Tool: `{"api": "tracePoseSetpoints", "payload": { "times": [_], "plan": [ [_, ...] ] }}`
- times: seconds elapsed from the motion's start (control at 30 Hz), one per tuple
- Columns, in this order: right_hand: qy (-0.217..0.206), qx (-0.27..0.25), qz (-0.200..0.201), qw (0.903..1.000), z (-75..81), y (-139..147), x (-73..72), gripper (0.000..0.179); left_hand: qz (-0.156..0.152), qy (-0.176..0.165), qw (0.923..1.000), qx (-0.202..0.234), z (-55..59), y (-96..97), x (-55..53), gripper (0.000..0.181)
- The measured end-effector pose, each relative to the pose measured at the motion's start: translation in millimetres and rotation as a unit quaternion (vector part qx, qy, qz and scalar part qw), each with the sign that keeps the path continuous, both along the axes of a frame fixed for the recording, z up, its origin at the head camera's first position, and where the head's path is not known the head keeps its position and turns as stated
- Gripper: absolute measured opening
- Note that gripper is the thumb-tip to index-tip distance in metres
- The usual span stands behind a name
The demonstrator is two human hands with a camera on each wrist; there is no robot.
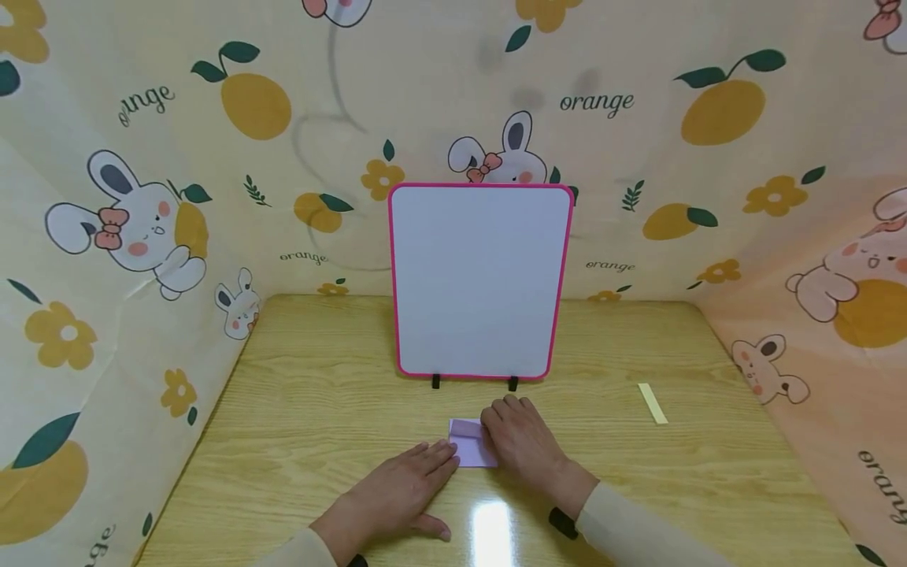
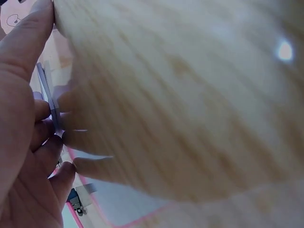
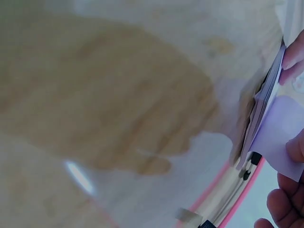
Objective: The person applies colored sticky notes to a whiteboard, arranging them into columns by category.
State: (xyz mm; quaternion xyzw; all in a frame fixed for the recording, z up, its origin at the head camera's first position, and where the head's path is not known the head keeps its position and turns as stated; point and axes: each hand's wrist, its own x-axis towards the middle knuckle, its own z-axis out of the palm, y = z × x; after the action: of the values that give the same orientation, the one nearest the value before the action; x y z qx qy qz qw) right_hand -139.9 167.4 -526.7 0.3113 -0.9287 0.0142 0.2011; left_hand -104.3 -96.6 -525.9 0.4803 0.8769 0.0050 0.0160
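Hand at left (image 1: 404, 490), straight-fingered against the left edge of purple paper (image 1: 471, 454), lying between both hands on the worktop (image 1: 305, 394); probably light, thin and easily creased. Hand at right (image 1: 526, 447), clamped on the paper's raised far flap (image 1: 465, 429), likely best pinched gently along the free edge.

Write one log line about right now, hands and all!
left hand: touches purple pad | right hand: pinches lifted sheet | yellow strip: on table | whiteboard: standing
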Motion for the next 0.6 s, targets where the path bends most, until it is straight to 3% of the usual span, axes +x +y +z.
{"api": "tracePoseSetpoints", "payload": {
  "times": [0.27,0.6],
  "plan": [
    [0.015,-0.011,0.0,0.9998,0.1,-1,-11.9,0.015,0.005,-0.019,0.9998,-0.002,2.3,0.9,0.2,0.097],
    [-0.001,-0.004,-0.012,0.9999,2.0,-2,-23.0,0.013,-0.002,0.009,1.0,-0.004,1.7,0.4,0.4,0.097]
  ]
}}
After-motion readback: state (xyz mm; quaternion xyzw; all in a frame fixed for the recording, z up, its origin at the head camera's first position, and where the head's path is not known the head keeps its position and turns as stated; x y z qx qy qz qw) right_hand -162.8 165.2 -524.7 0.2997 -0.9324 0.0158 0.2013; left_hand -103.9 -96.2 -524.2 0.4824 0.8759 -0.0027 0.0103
